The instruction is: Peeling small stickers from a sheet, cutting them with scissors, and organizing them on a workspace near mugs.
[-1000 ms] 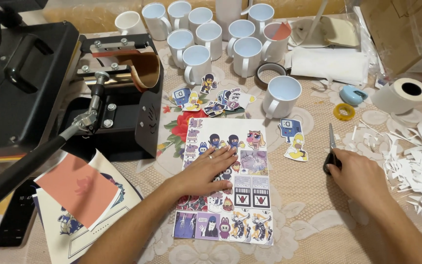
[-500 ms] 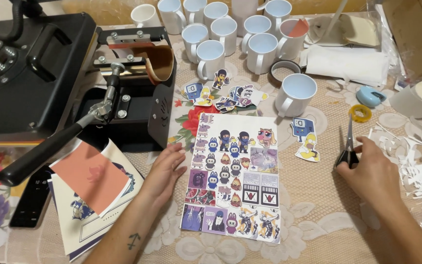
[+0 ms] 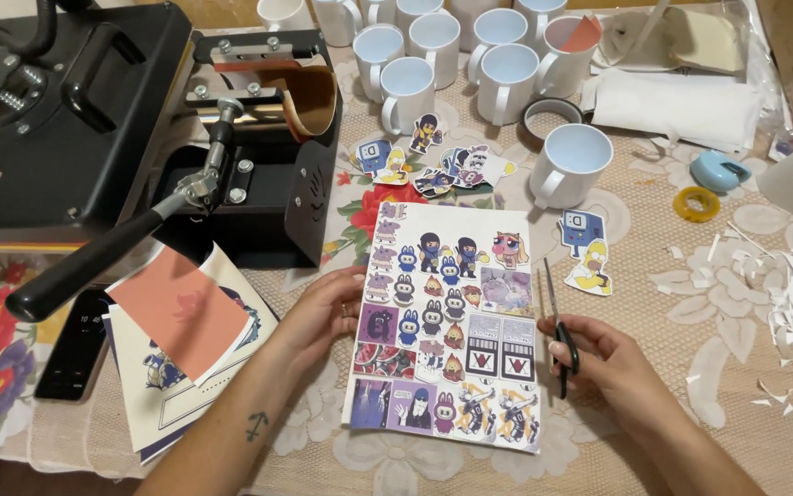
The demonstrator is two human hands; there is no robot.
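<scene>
A printed sheet of cartoon stickers [image 3: 451, 321] lies flat on the lace tablecloth in front of me. My left hand [image 3: 318, 317] rests at the sheet's left edge, fingers touching it. My right hand [image 3: 598, 358] holds black-handled scissors [image 3: 554, 317] just off the sheet's right edge, blades pointing away from me and nearly closed. Several cut-out stickers [image 3: 442, 165] lie beyond the sheet, and two more cut-outs [image 3: 587, 243] lie to its right.
A black heat press [image 3: 93, 119] with a long handle fills the left. Several white mugs [image 3: 470, 55] stand at the back, one mug [image 3: 571, 165] nearer. Paper scraps [image 3: 782, 303], a tape roll [image 3: 696, 204], a phone [image 3: 75, 344] and printed papers [image 3: 185, 340] lie around.
My left hand slid off the sheet's middle to its left edge. My right hand picked up the scissors and brought them leftward to the sheet's right edge.
</scene>
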